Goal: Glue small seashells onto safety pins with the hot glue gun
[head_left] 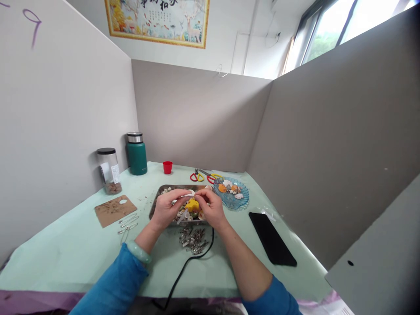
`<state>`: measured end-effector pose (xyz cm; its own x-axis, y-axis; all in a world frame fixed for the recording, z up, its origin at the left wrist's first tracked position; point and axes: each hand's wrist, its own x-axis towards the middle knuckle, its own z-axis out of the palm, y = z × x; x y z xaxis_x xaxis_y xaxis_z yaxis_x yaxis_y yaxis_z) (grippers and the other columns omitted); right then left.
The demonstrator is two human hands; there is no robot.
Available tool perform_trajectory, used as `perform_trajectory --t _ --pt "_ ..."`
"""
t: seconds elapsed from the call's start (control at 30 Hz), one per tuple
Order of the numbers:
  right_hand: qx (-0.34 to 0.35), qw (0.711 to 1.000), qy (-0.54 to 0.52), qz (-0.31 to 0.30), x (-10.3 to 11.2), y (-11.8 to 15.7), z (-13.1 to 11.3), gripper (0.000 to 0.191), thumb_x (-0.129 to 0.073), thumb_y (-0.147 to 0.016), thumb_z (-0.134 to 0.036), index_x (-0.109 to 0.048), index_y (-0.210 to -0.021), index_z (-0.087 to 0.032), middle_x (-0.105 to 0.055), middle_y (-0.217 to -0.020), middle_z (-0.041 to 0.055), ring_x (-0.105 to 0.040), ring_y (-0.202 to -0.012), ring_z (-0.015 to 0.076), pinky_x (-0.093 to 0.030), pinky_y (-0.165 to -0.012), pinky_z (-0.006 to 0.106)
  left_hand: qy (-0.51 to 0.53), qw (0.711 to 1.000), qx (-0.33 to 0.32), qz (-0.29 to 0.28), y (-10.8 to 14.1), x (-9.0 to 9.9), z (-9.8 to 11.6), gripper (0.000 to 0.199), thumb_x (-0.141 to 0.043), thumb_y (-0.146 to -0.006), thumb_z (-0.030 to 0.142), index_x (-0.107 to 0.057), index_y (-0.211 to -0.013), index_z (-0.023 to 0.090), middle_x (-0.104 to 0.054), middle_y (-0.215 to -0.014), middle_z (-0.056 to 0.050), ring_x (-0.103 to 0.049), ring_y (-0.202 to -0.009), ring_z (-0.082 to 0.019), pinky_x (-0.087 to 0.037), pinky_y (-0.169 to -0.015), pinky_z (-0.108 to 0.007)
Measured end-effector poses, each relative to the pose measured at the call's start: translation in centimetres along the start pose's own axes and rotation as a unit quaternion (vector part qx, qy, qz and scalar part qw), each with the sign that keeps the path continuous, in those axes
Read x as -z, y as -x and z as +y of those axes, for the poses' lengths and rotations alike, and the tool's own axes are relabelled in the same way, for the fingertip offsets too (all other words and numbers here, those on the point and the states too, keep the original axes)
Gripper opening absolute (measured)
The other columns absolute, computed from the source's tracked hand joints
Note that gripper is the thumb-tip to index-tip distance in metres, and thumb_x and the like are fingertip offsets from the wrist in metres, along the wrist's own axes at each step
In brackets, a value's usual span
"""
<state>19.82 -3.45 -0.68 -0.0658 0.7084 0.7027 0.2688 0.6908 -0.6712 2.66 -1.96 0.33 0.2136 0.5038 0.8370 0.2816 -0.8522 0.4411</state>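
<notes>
My left hand [169, 208] pinches a small, white, rounded piece [190, 193] between thumb and fingers, above a metal tray [156, 202]. The fingertips of my right hand [211, 206] are pinched together at the right edge of this piece; whether they hold something else too small to see, I cannot tell. Below the hands, the tray holds many small shell-like pieces and a bright yellow object [192, 205], partly covered by my fingers. In front of the tray lies a heap of small metal clips or pins [193, 240].
A black cord [183, 267] runs from the tray to the front edge. A blue glass dish [243, 192] with orange and white pieces, scissors [210, 177], a red cup [167, 167], a black phone-like slab [273, 238], a green flask [137, 155], a jar [110, 173], cardboard [113, 212] and safety pins [127, 225] surround it.
</notes>
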Motion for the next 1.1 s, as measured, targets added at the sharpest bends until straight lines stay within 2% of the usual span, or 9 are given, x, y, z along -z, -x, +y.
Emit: perform_trajectory --t 0.1,0.2,0.3,0.47,0.73,1.1 --pt "0.008 1.000 0.018 -0.008 0.04 0.04 -0.10 0.018 -0.051 -0.086 -0.032 -0.058 -0.078 -0.018 -0.055 -0.070 0.0003 -0.048 -0.060 0.0112 -0.040 -0.058 0.024 0.003 0.998 0.064 0.004 0.11 -0.15 0.08 0.019 -0.059 -0.081 0.031 -0.070 -0.088 0.017 -0.072 -0.085 -0.005 -0.066 -0.073 -0.016 -0.052 -0.071 -0.025" --pt "-0.002 1.000 0.025 -0.006 -0.01 0.10 0.02 0.019 -0.051 -0.085 -0.033 -0.056 -0.074 -0.018 -0.053 -0.066 -0.0007 -0.047 -0.057 0.0108 -0.039 -0.056 0.023 0.043 0.990 0.131 -0.017 0.11 -0.32 0.16 0.024 -0.059 -0.080 0.037 -0.070 -0.086 0.017 -0.071 -0.082 -0.004 -0.065 -0.068 -0.016 -0.053 -0.066 -0.024" --pt "-0.009 0.999 0.032 0.006 -0.16 0.14 0.25 0.020 -0.052 -0.084 -0.033 -0.053 -0.070 -0.018 -0.050 -0.061 -0.0022 -0.044 -0.054 0.0099 -0.037 -0.053 0.022 0.110 0.973 0.200 -0.039 0.03 -0.47 0.20 0.029 -0.060 -0.077 0.042 -0.069 -0.085 0.016 -0.069 -0.079 -0.003 -0.063 -0.064 -0.015 -0.054 -0.059 -0.024" --pt "-0.009 0.999 0.042 0.013 -0.32 0.18 0.51 0.021 -0.052 -0.082 -0.032 -0.051 -0.067 -0.018 -0.047 -0.059 -0.0033 -0.041 -0.052 0.0092 -0.036 -0.051 0.022 0.199 0.942 0.267 -0.047 -0.04 -0.71 0.08 0.035 -0.066 -0.071 0.045 -0.069 -0.086 0.014 -0.068 -0.080 -0.003 -0.062 -0.069 -0.017 -0.056 -0.060 -0.027" --pt "-0.012 0.999 0.041 0.019 -0.41 0.11 0.55 0.021 -0.052 -0.083 -0.032 -0.050 -0.067 -0.018 -0.047 -0.059 -0.0036 -0.041 -0.052 0.0088 -0.035 -0.051 0.022 0.250 0.919 0.299 -0.057 -0.08 -0.77 -0.17 0.037 -0.069 -0.068 0.044 -0.069 -0.089 0.014 -0.068 -0.083 -0.002 -0.061 -0.072 -0.017 -0.057 -0.061 -0.029" --pt "-0.018 0.999 0.042 0.015 -0.47 0.12 0.12 0.021 -0.053 -0.082 -0.032 -0.050 -0.066 -0.018 -0.046 -0.057 -0.0040 -0.040 -0.051 0.0089 -0.034 -0.050 0.022 0.254 0.915 0.305 -0.068 -0.02 -0.83 -0.19 0.038 -0.068 -0.069 0.045 -0.070 -0.089 0.013 -0.067 -0.081 -0.004 -0.060 -0.072 -0.018 -0.057 -0.063 -0.031"
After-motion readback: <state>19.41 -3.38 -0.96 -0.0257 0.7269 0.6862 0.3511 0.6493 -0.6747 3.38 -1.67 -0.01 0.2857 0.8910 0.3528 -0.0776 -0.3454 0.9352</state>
